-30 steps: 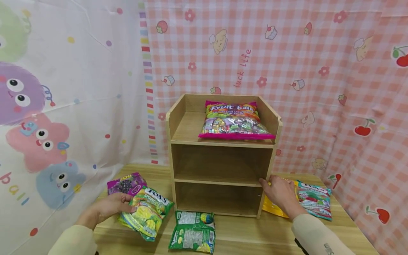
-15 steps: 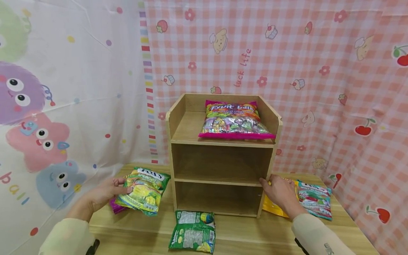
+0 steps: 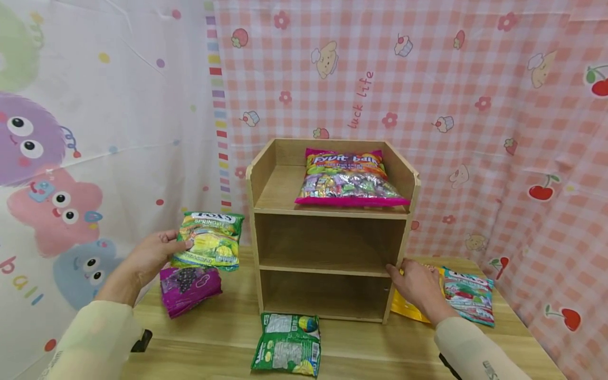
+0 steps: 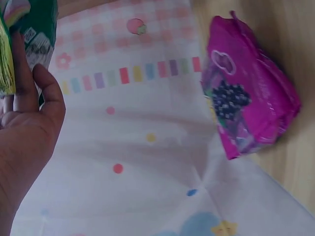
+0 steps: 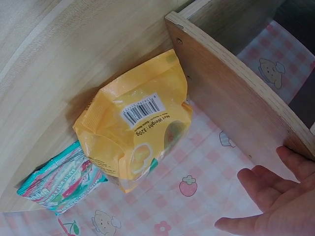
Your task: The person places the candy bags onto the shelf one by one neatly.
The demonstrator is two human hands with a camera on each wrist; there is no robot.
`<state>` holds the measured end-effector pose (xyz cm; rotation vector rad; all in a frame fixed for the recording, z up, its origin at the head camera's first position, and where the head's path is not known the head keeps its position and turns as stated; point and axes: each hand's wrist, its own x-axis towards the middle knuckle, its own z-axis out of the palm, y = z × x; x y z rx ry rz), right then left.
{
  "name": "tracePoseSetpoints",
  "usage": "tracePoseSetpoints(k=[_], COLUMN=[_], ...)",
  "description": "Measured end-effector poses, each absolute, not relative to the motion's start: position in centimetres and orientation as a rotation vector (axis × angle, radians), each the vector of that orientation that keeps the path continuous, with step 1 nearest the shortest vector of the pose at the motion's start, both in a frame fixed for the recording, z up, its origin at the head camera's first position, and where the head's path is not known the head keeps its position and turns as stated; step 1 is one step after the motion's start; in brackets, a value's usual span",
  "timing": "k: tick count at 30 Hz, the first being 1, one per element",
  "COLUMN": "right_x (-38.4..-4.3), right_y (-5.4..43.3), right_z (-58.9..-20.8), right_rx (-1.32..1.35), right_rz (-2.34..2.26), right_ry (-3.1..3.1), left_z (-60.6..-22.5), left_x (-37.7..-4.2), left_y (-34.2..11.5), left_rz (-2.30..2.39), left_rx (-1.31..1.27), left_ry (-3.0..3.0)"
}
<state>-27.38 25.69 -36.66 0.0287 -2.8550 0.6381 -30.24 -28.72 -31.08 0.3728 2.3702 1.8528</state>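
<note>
In the head view, my left hand (image 3: 151, 258) pinches a green and yellow Fox's candy bag (image 3: 207, 244) by its left edge, holding it up left of a wooden shelf (image 3: 328, 270). The left wrist view shows only part of that bag (image 4: 42, 29) beside the curled fingers. Below it, a purple candy bag (image 3: 190, 289) with dark berries printed on it lies on the table. My right hand (image 3: 419, 287) rests against the shelf's right side, fingers extended and holding nothing. Near it are a yellow bag (image 5: 142, 123) and a teal candy bag (image 5: 64, 179).
A pink-edged bag of fruit chews (image 3: 349, 179) lies on the shelf's top level. In front of the shelf, a green bag (image 3: 287, 345) lies on the wooden table (image 3: 361, 351). Printed curtains (image 3: 427, 68) hang behind and at both sides.
My left hand has raised the green and yellow candy bag from the table, uncovering the purple bag, which now sits slightly turned. The right hand has stayed at the shelf's side.
</note>
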Motion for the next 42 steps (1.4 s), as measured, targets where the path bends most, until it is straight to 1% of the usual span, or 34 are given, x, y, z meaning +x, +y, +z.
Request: tracePoseSetpoints(k=[5,12,22,27,33,42], right_x=[-27.4,-27.4,-27.4,-27.4,-27.4,-27.3], right_y=[25.7,25.7,25.6,25.6,25.6,25.7], right_z=[-36.7,-36.7,-36.6,-36.5,-36.5,-36.5], right_rx=[0.031,0.031,0.022,0.032,0.032,0.028], right_rz=[0.641,0.633,0.621,0.634,0.631,0.644], right_ry=[-2.857,-2.863,-2.863,-2.860,-2.865,-2.866], left_z=[-28.9,-24.9,-20.0,-17.2,-14.3,-11.8], left_x=[-30.5,-30.7,-31.2,-31.0,-31.0,-31.4], left_y=[-27.8,-26.3,-25.9,-25.0,-22.0,-15.6], left_rz=[1.999,2.231,2.306,2.342,2.324,2.125], left_rx=[0.352,0.358,0.381,0.404,0.461,0.414], left_ry=[2.309,2.163,2.128,2.139,2.227,2.430])
